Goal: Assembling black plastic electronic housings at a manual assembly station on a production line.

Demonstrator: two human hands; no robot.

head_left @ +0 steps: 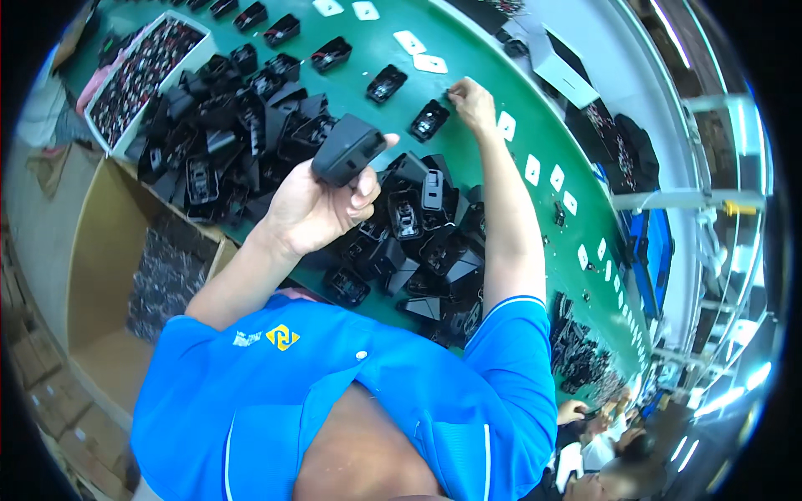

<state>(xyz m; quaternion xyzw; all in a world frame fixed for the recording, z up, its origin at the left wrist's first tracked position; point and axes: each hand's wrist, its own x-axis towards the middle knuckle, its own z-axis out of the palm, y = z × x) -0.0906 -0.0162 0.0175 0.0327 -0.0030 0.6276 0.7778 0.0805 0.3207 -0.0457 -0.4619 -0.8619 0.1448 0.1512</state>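
Note:
My left hand [322, 204] is closed around a black plastic housing [351, 149], raised above the pile and tilted. Out over the green table, my right hand [473, 105] has its fingers bent together beside an open black housing [430, 120]. What those fingers hold, if anything, is too small to make out. More open housings, one of them a black shell [387, 83], stand in a row running to the far left. Between and in front of my arms lies a heap of loose black housings [407, 215].
A white bin [199, 43] of small red and black parts stands at the far left. Below it is a cardboard box [96, 242] holding dark pieces. White plates [506, 125] lie along the green table [501, 75]. At the lower right, other people [614, 434] sit by more parts.

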